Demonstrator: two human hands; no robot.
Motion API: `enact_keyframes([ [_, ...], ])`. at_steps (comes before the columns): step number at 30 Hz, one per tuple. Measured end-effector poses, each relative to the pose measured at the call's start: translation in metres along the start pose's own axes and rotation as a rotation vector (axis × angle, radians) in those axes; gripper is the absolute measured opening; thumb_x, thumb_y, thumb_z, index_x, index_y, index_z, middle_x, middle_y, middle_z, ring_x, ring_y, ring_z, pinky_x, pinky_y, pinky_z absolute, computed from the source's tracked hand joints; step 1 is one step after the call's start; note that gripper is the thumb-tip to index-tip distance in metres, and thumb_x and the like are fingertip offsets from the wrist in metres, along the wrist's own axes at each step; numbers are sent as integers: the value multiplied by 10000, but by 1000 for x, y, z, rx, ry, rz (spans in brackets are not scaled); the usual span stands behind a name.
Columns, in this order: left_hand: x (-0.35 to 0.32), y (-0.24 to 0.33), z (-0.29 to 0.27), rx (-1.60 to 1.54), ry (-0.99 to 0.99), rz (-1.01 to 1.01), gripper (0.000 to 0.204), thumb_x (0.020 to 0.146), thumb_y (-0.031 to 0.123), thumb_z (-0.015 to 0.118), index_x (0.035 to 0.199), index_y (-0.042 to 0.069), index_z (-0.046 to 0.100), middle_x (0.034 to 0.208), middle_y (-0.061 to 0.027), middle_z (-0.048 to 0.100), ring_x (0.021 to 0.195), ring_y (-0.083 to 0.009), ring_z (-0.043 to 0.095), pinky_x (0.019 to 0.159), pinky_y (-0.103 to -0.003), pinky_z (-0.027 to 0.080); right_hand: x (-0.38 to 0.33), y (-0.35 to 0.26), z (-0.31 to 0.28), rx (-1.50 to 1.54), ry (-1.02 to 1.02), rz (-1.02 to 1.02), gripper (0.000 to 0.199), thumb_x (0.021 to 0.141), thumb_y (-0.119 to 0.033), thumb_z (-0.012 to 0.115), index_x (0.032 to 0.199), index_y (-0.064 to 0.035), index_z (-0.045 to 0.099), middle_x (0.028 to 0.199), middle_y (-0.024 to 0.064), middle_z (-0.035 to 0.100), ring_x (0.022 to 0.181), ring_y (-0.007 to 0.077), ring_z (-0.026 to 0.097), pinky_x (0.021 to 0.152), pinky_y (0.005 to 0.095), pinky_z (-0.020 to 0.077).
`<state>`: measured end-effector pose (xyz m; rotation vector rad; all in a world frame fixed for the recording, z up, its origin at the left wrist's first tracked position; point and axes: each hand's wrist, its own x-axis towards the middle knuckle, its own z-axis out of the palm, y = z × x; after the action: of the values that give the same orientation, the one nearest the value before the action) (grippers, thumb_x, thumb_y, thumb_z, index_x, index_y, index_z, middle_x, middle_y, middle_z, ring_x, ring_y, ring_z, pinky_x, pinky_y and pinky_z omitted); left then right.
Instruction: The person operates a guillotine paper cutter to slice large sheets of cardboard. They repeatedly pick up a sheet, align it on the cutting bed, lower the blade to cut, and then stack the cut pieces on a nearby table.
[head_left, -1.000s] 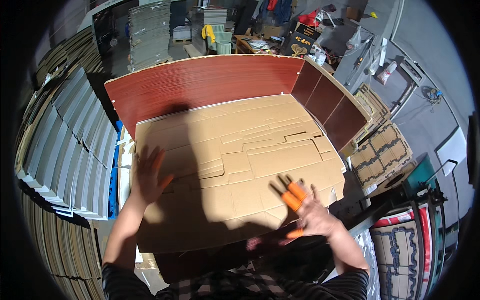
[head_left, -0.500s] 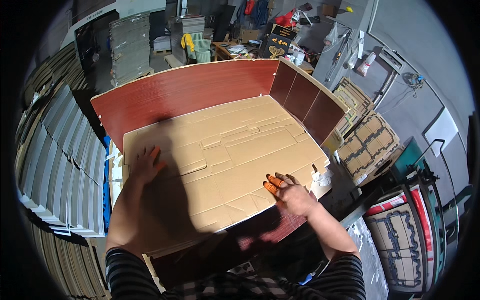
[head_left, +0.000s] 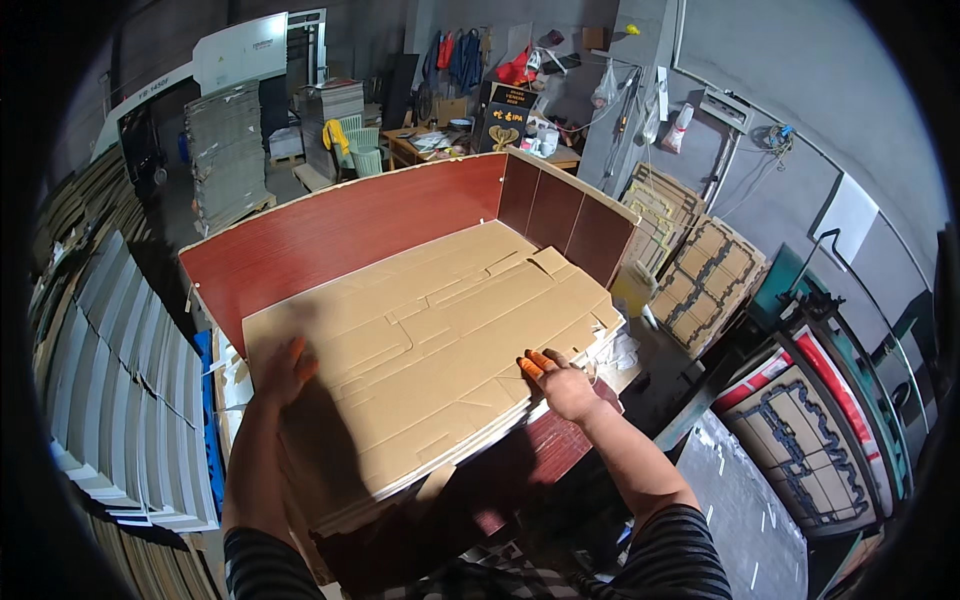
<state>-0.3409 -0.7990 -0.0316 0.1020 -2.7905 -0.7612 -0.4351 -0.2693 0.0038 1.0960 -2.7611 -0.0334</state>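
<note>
A pile of brown die-cut cardboard sheets (head_left: 470, 330) lies in front of me, creased and slotted across its top. My left hand (head_left: 283, 368) is at the pile's left edge in deep shadow; its orange-covered thumb stands apart and its other fingers are dim and blurred. My right hand (head_left: 562, 386) rests with outstretched fingers, some in orange covers, on the near right edge of the top sheet. Its palm side is hidden. Along the pile's far side runs a red wood-grain board (head_left: 350, 240), meeting a darker brown panel (head_left: 567, 215) at the far right corner.
Strapped grey-white board stacks (head_left: 125, 390) stand close on the left. On the right are a grey tabletop (head_left: 745, 510) and cutting-die boards (head_left: 795, 445); more die boards (head_left: 710, 285) lean on the wall. A green chair (head_left: 365, 145) and a cluttered desk (head_left: 400, 145) are farther back.
My view has tilted up and shifted. The layered near edge of the pile shows more, and a flap at its far right stands raised. Both hands stay at the cardboard.
</note>
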Motion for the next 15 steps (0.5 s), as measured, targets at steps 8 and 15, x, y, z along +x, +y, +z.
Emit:
enact_keyframes([
  [8,-114,123,-2,366,12,176,778,775,561,644,1368,86,479,1469,-132,373,1363,-390,284,1090,-595,198,-6,-29,-15,-20,-210,123,500,899,-159,421,1398,-126,426,1381,126,493,1236,337,494,954,392,489],
  [15,-143,120,5,229,58,72,731,796,543,639,1374,126,475,1461,-129,401,1367,-420,291,1117,-490,273,9,-20,-9,-108,-158,154,430,939,-194,376,1364,-150,431,1397,94,471,1221,310,511,990,395,449],
])
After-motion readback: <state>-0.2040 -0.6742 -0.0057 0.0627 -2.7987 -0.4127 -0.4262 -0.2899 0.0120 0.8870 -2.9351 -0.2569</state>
